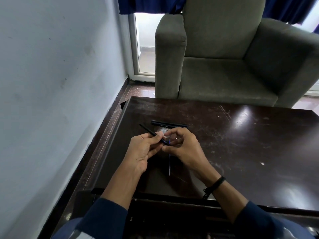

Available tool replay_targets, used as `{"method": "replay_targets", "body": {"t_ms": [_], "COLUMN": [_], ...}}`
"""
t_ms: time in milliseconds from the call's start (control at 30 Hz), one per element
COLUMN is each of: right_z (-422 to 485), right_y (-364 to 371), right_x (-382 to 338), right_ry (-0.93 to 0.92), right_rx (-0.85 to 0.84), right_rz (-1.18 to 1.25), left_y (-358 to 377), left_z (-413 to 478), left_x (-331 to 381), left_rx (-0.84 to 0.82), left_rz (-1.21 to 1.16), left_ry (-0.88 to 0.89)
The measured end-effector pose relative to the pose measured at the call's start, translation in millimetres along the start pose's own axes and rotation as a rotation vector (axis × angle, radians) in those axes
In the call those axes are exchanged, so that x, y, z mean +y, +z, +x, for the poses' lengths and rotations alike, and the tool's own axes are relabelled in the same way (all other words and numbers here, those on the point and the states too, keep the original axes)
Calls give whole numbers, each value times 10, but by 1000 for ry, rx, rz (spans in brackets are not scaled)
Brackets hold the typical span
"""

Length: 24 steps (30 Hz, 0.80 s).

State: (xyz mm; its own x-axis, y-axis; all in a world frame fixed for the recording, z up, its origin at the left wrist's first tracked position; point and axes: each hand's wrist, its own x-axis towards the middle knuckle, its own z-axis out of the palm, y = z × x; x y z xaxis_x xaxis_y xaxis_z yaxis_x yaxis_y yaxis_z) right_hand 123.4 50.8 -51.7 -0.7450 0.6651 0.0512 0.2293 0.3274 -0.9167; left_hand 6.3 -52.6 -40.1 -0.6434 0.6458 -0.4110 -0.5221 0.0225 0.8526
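Dark scratched table (241,135), grey armchair (224,66) behind: black pencil (148,131) gripped in the curled left hand (141,150), tip entered in what appears a small sharpener (166,142) pinched by the right hand (183,147), shavings (163,130) already heaped just beyond, sharpening judged partly done.

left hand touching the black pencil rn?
Touching. Head view: the left hand has its thumb and fingers curled round the black pencil with no gap, and the pencil's tip sticks out up-left past the fingers.
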Motion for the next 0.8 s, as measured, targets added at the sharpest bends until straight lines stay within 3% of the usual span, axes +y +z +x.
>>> {"method": "replay_targets", "body": {"t_ms": [267, 467, 600, 800], "right_z": [26, 63, 113, 114], "right_y": [-5, -123, -363, -581], "right_x": [39, 18, -64, -94], "right_ry": [79, 130, 300, 446], "right_rx": [16, -137, -288, -11], "right_rz": [-19, -94, -102, 211], "left_y": [-5, -42, -106, -88], "left_z": [27, 76, 103, 60], "left_x": [-2, 42, 102, 106], "left_rx": [29, 152, 218, 168], "left_rz": [-60, -150, -266, -596], "left_ry": [2, 37, 80, 4]}}
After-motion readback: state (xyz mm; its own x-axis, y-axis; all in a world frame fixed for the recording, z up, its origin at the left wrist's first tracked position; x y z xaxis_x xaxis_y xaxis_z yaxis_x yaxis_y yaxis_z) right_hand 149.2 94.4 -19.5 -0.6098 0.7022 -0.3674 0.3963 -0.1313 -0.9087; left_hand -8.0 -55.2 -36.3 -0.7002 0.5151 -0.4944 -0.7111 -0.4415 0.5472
